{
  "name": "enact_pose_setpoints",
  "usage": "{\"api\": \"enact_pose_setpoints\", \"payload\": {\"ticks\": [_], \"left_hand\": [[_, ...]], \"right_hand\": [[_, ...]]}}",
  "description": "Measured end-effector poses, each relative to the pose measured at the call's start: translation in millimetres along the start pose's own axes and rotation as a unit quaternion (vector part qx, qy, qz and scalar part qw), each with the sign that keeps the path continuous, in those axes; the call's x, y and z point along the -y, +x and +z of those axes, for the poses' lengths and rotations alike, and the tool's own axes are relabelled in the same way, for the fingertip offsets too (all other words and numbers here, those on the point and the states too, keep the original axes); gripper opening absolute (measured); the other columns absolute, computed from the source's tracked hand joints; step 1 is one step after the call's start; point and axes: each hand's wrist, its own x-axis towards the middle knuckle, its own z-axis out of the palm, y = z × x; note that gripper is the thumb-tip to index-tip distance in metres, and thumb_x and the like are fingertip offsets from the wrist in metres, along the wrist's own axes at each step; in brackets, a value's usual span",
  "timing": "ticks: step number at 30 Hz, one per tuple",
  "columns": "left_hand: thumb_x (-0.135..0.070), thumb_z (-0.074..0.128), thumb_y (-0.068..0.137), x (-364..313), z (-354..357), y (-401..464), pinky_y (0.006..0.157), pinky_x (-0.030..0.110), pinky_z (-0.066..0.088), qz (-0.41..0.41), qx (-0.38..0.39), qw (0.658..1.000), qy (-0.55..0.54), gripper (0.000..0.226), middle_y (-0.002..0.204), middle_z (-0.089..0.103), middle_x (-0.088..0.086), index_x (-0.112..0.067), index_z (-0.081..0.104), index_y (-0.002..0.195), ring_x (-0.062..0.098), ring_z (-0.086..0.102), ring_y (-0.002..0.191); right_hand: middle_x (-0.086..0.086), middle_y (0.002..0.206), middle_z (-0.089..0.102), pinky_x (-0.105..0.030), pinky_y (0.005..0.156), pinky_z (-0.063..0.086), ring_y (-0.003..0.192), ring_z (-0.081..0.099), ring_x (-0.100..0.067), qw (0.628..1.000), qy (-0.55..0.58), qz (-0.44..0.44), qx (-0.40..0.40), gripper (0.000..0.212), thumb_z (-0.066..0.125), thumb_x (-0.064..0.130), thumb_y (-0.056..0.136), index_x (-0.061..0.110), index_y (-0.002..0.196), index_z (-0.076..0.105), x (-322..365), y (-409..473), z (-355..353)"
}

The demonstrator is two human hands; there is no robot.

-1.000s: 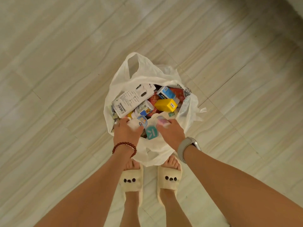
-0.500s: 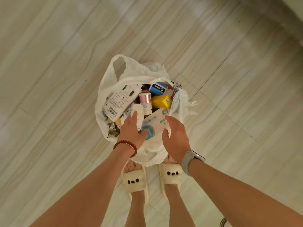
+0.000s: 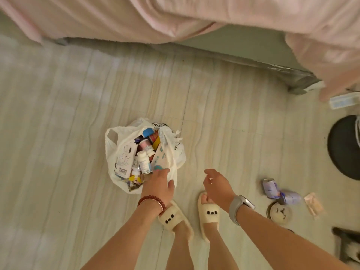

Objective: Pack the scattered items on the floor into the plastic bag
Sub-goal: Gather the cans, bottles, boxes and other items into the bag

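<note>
A white plastic bag [image 3: 114, 152] stands open on the floor, stuffed with boxes, bottles and packets. My left hand [image 3: 158, 183] rests on the bag's near right rim, fingers spread over a flat white and teal packet [image 3: 160, 159]. My right hand [image 3: 216, 184] hovers apart from the bag to its right, fingers loosely open and holding nothing. On the floor at the right lie a purple can [image 3: 269, 187], a purple wrapped pack [image 3: 290, 196], a round lidded tin [image 3: 279, 212] and a pale pink sachet [image 3: 313, 205].
A bed with pink bedding [image 3: 214, 14] runs across the top, its base edge [image 3: 233, 59] near the floor. A dark round base [image 3: 342, 147] sits at the right edge. My feet in cream slippers [image 3: 209, 213] stand just below the bag.
The view swung up and right, revealing the bed and loose items. My right hand left the bag and moved right. The left hand stays at the bag's rim.
</note>
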Motion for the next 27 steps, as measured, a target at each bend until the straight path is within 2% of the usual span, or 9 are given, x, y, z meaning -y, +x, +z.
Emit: {"api": "enact_pose_setpoints", "payload": {"ticks": [2,4,8,11,12,15,18,22,27], "left_hand": [[-0.025,0.042,0.093,-29,7,-20,0.097,0.038,0.041,0.024,0.014,0.999,0.021,0.041,0.132,0.045,0.01,-0.015,0.04,0.132,0.027,0.045,0.119],[-0.024,0.041,0.093,-58,19,-38,0.097,0.038,0.042,0.041,0.033,0.998,0.035,0.04,0.133,0.045,0.009,-0.015,0.04,0.132,0.026,0.047,0.119],[-0.025,0.038,0.094,-122,58,-68,0.099,0.037,0.041,0.073,0.074,0.992,0.068,0.041,0.137,0.041,0.007,-0.017,0.037,0.134,0.023,0.048,0.12],[-0.025,0.039,0.094,-173,96,-89,0.1,0.035,0.04,0.088,0.088,0.988,0.092,0.042,0.138,0.04,0.007,-0.017,0.037,0.135,0.023,0.045,0.123],[-0.025,0.04,0.094,-190,111,-95,0.1,0.035,0.04,0.089,0.091,0.987,0.098,0.042,0.137,0.041,0.007,-0.017,0.037,0.134,0.023,0.045,0.123],[-0.024,0.042,0.093,-241,166,-106,0.1,0.034,0.04,0.1,0.1,0.984,0.113,0.042,0.137,0.041,0.009,-0.016,0.039,0.134,0.024,0.046,0.123],[-0.023,0.044,0.092,-281,223,-109,0.101,0.035,0.039,0.1,0.126,0.978,0.134,0.043,0.137,0.04,0.011,-0.015,0.038,0.134,0.026,0.045,0.123],[-0.022,0.046,0.091,-313,292,-89,0.103,0.035,0.037,0.121,0.14,0.967,0.177,0.044,0.136,0.04,0.013,-0.013,0.038,0.134,0.028,0.043,0.124],[-0.023,0.047,0.09,-319,362,-23,0.102,0.04,0.038,0.208,0.149,0.911,0.324,0.049,0.14,0.035,0.008,-0.016,0.034,0.136,0.027,0.037,0.126]], "right_hand": [[-0.008,0.115,0.056,-0.021,0.061,0.045,0.082,0.053,-0.021,0.997,0.06,0.039,-0.028,0.038,0.036,0.015,0.093,0.014,0.13,0.044,-29,-24,-18],[-0.007,0.11,0.054,-0.019,0.055,0.039,0.08,0.049,-0.02,0.99,0.108,0.072,-0.058,0.038,0.036,0.015,0.093,0.014,0.13,0.044,-63,-48,-36],[-0.011,0.118,0.055,-0.03,0.077,0.044,0.085,0.052,-0.022,0.969,0.176,0.138,-0.1,0.037,0.037,0.014,0.092,0.013,0.128,0.044,-138,-89,-74],[-0.006,0.12,0.058,-0.038,0.089,0.048,0.093,0.06,-0.027,0.958,0.189,0.184,-0.111,0.041,0.038,0.028,0.083,0.024,0.124,0.045,-208,-114,-99],[-0.006,0.122,0.057,-0.04,0.09,0.049,0.098,0.061,-0.029,0.955,0.193,0.197,-0.109,0.043,0.038,0.029,0.082,0.026,0.124,0.045,-232,-120,-107],[-0.013,0.126,0.054,-0.032,0.081,0.049,0.104,0.057,-0.03,0.946,0.223,0.207,-0.111,0.041,0.04,0.012,0.09,0.013,0.131,0.042,-299,-136,-140],[-0.016,0.13,0.049,-0.026,0.077,0.045,0.104,0.055,-0.029,0.951,0.2,0.206,-0.115,0.042,0.041,0.009,0.091,0.009,0.132,0.041,-371,-136,-162],[-0.017,0.132,0.048,-0.037,0.096,0.043,0.119,0.049,-0.032,0.961,0.153,0.196,-0.12,0.042,0.043,0.014,0.091,0.009,0.133,0.041,-450,-114,-176],[-0.009,0.138,0.041,-0.039,0.1,0.04,0.127,0.037,-0.028,0.989,0.003,0.116,-0.094,0.046,0.042,0.017,0.091,0.015,0.136,0.034,-513,-46,-165]]}}
